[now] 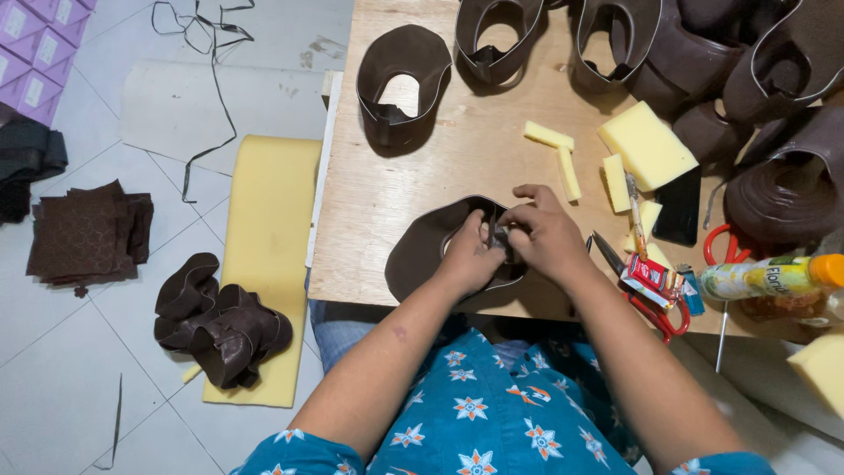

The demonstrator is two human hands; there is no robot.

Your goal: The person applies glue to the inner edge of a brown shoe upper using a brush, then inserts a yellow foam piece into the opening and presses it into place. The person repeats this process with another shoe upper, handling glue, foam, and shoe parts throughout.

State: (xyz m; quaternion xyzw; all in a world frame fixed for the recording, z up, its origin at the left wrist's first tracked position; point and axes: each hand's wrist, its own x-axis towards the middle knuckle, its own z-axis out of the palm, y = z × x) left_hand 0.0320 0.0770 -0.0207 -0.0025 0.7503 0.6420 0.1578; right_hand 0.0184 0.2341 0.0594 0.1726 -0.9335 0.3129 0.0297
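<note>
A dark brown leather shoe-upper piece [420,251] lies flat at the front edge of the wooden table [387,189]. My left hand [472,253] and my right hand [542,232] meet over its right side. Both pinch the same spot of the leather with closed fingers. The pinched part is hidden under my fingers.
Several formed brown uppers [403,81] stand along the table's back and right. Yellow sponge blocks [646,145], a black phone [678,207], red-handled scissors [655,303] and a yellow-capped bottle [769,277] lie right of my hands. On the floor lie a foam pad [268,220], more uppers [220,321] and stacked brown pieces [88,233].
</note>
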